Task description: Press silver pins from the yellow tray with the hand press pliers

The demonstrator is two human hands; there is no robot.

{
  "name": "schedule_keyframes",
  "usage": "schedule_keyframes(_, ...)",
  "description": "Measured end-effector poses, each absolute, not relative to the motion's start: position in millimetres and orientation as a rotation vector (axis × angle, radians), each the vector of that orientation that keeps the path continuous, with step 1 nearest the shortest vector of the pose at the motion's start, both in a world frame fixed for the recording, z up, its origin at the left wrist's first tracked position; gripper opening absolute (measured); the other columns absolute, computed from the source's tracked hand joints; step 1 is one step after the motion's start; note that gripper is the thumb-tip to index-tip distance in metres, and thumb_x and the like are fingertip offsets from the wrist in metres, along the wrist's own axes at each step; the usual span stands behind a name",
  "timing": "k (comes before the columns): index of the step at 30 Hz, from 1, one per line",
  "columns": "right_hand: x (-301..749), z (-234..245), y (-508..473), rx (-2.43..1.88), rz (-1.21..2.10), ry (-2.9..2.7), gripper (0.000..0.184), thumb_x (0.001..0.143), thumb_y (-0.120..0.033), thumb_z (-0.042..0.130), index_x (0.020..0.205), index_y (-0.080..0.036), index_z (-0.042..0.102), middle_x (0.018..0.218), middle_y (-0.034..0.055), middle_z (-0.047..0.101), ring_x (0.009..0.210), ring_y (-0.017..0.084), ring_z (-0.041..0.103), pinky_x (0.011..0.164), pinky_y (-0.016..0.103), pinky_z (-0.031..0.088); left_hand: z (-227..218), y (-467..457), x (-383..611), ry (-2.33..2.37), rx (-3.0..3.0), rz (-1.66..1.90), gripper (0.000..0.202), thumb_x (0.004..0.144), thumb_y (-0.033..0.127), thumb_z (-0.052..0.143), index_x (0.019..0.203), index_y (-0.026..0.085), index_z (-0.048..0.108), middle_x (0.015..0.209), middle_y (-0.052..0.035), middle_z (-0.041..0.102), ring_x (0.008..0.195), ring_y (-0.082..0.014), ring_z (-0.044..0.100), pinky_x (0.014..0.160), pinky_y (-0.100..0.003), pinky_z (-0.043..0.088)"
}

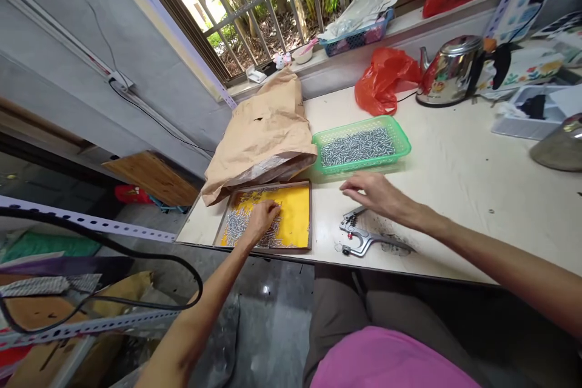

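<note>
My left hand point(262, 219) reaches over a shallow tray point(310, 216) with a yellow bottom, its fingers pinched together. Whatever is between the fingertips is too small to make out. Small silvery metal pins point(237, 227) lie heaped on the tray's left side. My right hand point(373, 194) hovers over the table between a green plastic basket point(400, 133) and a metal hand-press tool, with fingers loosely bent, thumb apart and nothing visible in them. The basket holds many small metal pieces point(357, 147). Under the right hand lies the plier-like hand press point(364, 237) with a spring.
A brown paper sack point(268, 127) leans behind the tray. Toward the back are a red plastic bag point(386, 79) and a steel kettle point(450, 73); a grey-white box point(522, 112) stands to the right. A black cable point(195, 273) loops at lower left, beside the table edge.
</note>
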State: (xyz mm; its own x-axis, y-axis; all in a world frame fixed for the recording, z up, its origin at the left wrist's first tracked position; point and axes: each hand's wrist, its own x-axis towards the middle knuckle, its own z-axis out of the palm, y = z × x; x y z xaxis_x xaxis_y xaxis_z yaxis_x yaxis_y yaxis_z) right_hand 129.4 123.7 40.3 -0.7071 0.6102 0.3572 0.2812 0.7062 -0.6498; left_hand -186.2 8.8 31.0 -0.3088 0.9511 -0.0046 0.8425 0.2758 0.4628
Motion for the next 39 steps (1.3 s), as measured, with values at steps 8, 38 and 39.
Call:
schedule_keyframes(8, 22, 34, 78, -0.661, 1.391, -1.96, 0.017, 0.082, -0.031, 0.064, 0.085, -0.015, 0.066, 0.076, 0.0019, 0.069, 0.069, 0.013, 0.061, 0.06, 0.022, 0.041, 55, -10, -127, 1.818, 1.042, 1.102, 0.033, 0.063, 0.043, 0.078, 0.076, 0.013, 0.071, 0.07, -0.0042, 0.069, 0.059, -0.0123, 0.06, 0.058, -0.023, 0.05)
schedule_keyframes(38, -17, 18, 51, -0.704, 1.243, -2.085, 0.01, 0.081, -0.021, 0.063, 0.072, -0.016, 0.064, 0.068, 0.0007, 0.066, 0.062, 0.011, 0.056, 0.057, 0.021, 0.036, 39, -47, -122, 1.715, 0.774, 1.385, 0.029, 0.06, 0.028, 0.081, 0.082, 0.013, 0.073, 0.075, -0.0009, 0.07, 0.063, -0.0109, 0.064, 0.065, -0.024, 0.056)
schedule_keyframes(39, -17, 19, 51, -0.698, 1.235, -2.105, 0.01, 0.08, -0.021, 0.063, 0.072, -0.016, 0.065, 0.067, 0.0008, 0.067, 0.061, 0.011, 0.056, 0.057, 0.022, 0.036, 39, -48, -124, 1.687, 0.728, 1.364, 0.03, 0.058, 0.028, 0.083, 0.082, 0.013, 0.073, 0.074, -0.0011, 0.07, 0.062, -0.0106, 0.063, 0.065, -0.024, 0.056)
